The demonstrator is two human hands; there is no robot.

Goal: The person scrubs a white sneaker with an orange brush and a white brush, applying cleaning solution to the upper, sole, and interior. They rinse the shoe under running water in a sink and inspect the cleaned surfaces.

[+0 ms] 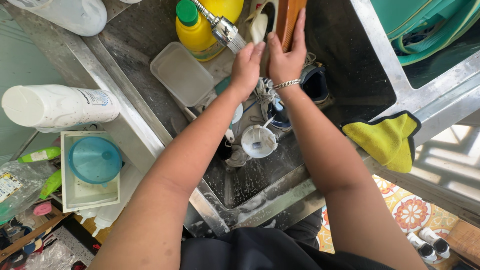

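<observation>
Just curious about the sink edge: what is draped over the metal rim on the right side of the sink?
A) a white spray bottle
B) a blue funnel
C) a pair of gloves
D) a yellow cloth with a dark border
D: a yellow cloth with a dark border hangs over the rim of the sink, to the right of the person's right hand.

The scene is bright with daylight that seems to come from the right, where the patterned floor tiles [407, 210] are sunlit. The steel sink rim [440, 85] shines with soft glare. The deep sink basin [350, 60] stays shadowed. Focus is sharp at the centre; straight edges bend near the corners.
</observation>
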